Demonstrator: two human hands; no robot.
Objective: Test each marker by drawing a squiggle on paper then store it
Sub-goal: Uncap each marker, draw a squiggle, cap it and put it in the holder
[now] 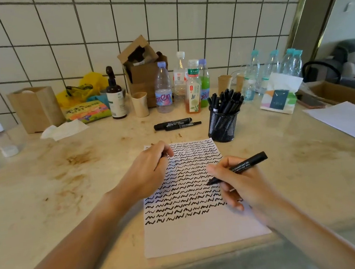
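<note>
Stained beige counter [46, 193] carries my squiggle-filled paper [194, 232]. Right hand [242, 184] fingers pinch an uncapped black marker [240, 167], tip on the sheet; left hand [151, 168] fingers curl round what looks like its cap. Resting fingers could smear wet ink. Two markers [175, 124] lie beyond, beside the mesh marker cup [223, 124]. Marker print is unreadable.

A stained stone tabletop [72, 190] carries a squiggle-covered sheet of paper [196, 231] at its near edge, two loose markers [174, 124] mid-table, a mesh cup of markers [223, 124], and bottles [162, 87], paper cups [140, 104] and cardboard boxes [36, 109] along the far edge.
</note>
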